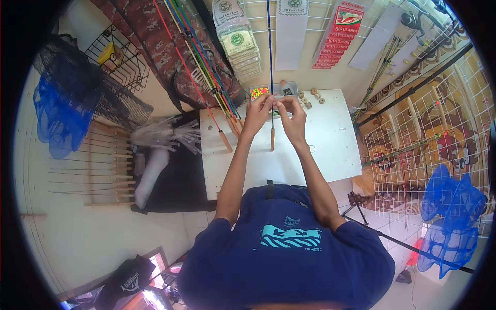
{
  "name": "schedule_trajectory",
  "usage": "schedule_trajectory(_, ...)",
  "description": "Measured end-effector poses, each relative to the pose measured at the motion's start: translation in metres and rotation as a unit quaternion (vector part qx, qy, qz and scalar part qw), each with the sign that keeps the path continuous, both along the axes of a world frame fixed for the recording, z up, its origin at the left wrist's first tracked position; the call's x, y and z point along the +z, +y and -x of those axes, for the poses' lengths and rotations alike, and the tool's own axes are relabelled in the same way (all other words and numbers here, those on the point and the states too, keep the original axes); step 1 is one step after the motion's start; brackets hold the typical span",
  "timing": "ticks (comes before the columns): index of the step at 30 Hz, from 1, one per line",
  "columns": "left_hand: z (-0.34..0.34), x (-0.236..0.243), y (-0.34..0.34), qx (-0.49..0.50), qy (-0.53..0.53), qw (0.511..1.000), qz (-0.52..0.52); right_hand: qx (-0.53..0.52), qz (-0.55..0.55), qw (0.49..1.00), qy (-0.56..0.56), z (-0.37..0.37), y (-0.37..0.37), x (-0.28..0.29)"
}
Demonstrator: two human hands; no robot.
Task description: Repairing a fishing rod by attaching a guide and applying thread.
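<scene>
My left hand (257, 112) and my right hand (292, 115) meet fingertip to fingertip over the white table (330, 142). Both pinch something too small to make out. Right by the fingers runs a thin dark-blue fishing rod, its tan handle (273, 139) on the table and its shaft reaching away from me. Partly hidden behind my hands is a clear compartment tray (294, 87). Bright multicoloured bits (260, 93) fill its left part. Just right of the tray lie several small tan pieces (310, 98).
Several coloured rods (206, 67) lean left of my hands, and a red rod's handle (226, 141) rests on the table. A camouflage bag (178, 57) stands behind them. Packets (238, 44) hang ahead. Blue nets (448, 204) hang by a wire grid (398, 178) at right.
</scene>
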State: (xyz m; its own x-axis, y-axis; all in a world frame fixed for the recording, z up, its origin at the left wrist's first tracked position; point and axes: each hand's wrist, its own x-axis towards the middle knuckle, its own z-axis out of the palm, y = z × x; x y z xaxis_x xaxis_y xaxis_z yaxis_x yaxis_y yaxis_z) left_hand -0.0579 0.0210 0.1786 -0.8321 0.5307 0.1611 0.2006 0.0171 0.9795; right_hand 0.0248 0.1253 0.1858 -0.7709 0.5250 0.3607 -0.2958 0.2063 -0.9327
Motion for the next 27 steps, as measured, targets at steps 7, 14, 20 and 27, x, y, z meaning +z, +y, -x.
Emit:
schedule_trajectory(7, -0.024, -0.033, -0.026, 0.092, -0.004, 0.992, -0.081, -0.012, -0.022, 0.999, -0.029, -0.001, 0.006, -0.032)
schedule_trajectory(14, -0.082, -0.141, -0.127, 0.348, 0.006, 0.924, 0.155, 0.027, 0.006, 0.972, -0.234, -0.032, 0.015, -0.107)
schedule_trajectory(20, -0.114, -0.195, -0.169, 0.246, 0.016, 0.899, 0.362, 0.011, 0.007, 0.965, -0.261, -0.069, -0.005, -0.127)
schedule_trajectory(27, -0.099, -0.179, -0.138, 0.194, -0.12, 0.945, 0.234, -0.021, 0.019, 0.965, -0.261, -0.1, -0.008, -0.127)
